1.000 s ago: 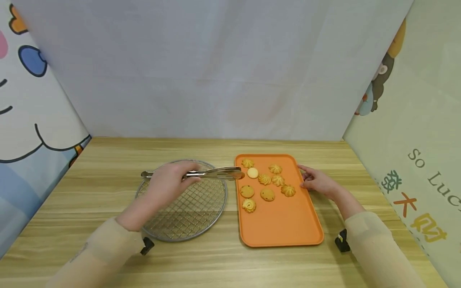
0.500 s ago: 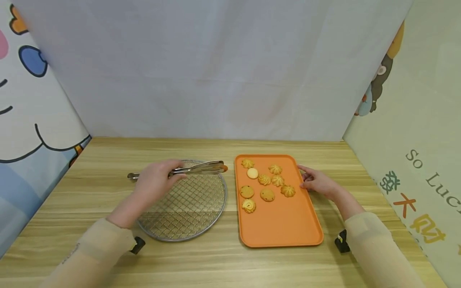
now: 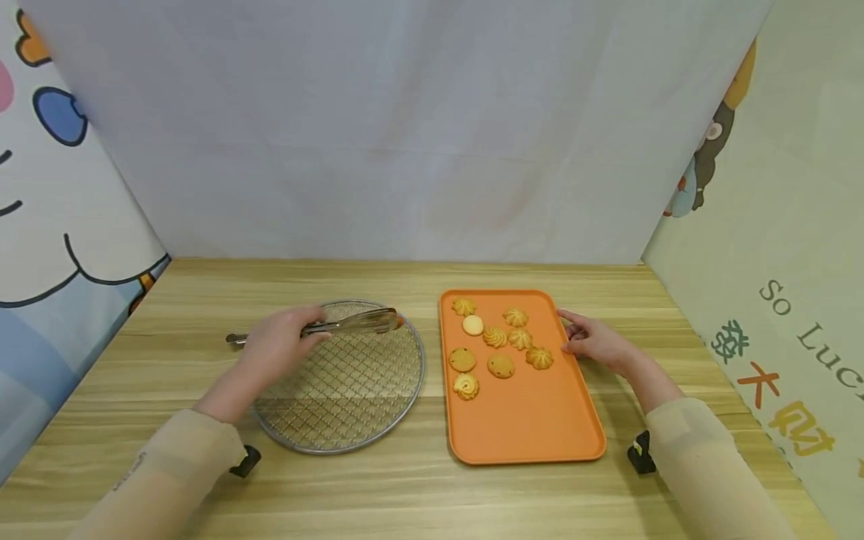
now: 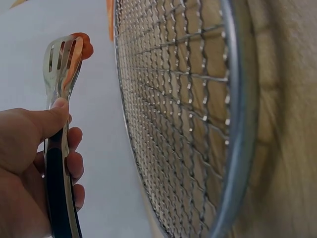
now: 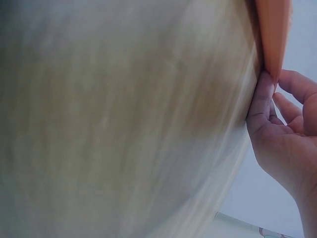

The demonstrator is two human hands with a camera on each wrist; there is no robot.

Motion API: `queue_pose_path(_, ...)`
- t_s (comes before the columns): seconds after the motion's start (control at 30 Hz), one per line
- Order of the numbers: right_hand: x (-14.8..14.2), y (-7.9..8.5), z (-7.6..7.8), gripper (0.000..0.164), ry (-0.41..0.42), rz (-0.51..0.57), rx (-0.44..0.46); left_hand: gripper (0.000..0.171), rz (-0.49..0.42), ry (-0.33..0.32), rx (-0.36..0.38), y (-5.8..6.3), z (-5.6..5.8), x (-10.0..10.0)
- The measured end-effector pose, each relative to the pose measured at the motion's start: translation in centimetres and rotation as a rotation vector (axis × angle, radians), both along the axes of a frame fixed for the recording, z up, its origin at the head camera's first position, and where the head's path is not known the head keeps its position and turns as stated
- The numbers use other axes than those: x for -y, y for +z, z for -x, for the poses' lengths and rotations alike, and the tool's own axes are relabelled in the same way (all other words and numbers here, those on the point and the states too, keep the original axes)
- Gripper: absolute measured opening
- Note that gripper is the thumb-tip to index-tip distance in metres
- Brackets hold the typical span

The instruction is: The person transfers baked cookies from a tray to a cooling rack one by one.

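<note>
My left hand point(image 3: 280, 345) grips metal tongs point(image 3: 358, 322) with slotted ends and dark handle strips, held over the round wire rack point(image 3: 340, 397). Between the tong tips point(image 4: 63, 57) sits a small orange-brown cookie point(image 4: 87, 46), partly hidden by the slotted metal. My right hand point(image 3: 594, 341) pinches the right edge of the orange tray point(image 3: 533, 427), thumb and fingers either side of the rim in the right wrist view. Several cookies lie in the tray's far half: ridged swirls point(image 3: 516, 317), speckled rounds point(image 3: 501, 366) and a plain pale round point(image 3: 473, 325).
Rack and tray lie side by side on a wood-grain table point(image 3: 418, 495), with a strip of tabletop between them. A pale cloth point(image 3: 405, 150) hangs behind the table, and printed panels point(image 3: 796, 225) stand at both sides.
My left hand has drawn the tongs and cookie leftward, from the tray's left edge to over the rack. The right hand and the tray have stayed in place.
</note>
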State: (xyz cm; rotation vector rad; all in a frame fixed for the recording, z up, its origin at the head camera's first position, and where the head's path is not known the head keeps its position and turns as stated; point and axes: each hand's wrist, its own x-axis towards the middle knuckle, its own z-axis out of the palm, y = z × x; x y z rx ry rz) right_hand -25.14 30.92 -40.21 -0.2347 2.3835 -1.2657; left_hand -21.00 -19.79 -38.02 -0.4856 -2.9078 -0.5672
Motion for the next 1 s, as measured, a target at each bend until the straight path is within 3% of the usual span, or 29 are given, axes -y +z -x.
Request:
queue_pose_path(0.33, -0.1, -0.3, 0.2, 0.072, -0.002, 0.008, 0.003, 0.034, 0.047, -0.028, 0.019, -1.7, 0.9, 0.4)
queue_pose_path(1.0, 0.0, -0.3, 0.1, 0.071, -0.009, 0.013, -0.008, 0.037, 0.022, -0.018, 0.083, -2.6, 1.6, 0.6)
